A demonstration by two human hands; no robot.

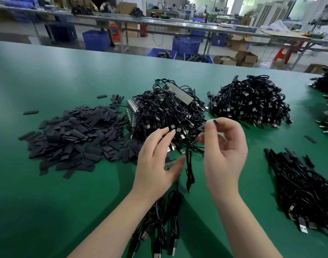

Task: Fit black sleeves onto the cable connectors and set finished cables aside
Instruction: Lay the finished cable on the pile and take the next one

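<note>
My right hand (225, 151) is raised over the green table (66, 192) and pinches a small cable connector (214, 122) between thumb and fingertips; its black cable (189, 170) hangs down between my hands. My left hand (157, 161) hovers just left of it with straight fingers, holding nothing. A heap of flat black sleeves (72, 138) lies to the left. A tangled pile of black cables (168, 112) sits right behind my hands. A row of sleeved cables (304, 187) lies at the right.
A second cable pile (250, 101) sits at the back right, with more cables at the right edge (327, 101). A few loose cables (159, 226) lie near the front edge between my forearms. Blue crates and benches stand beyond the table.
</note>
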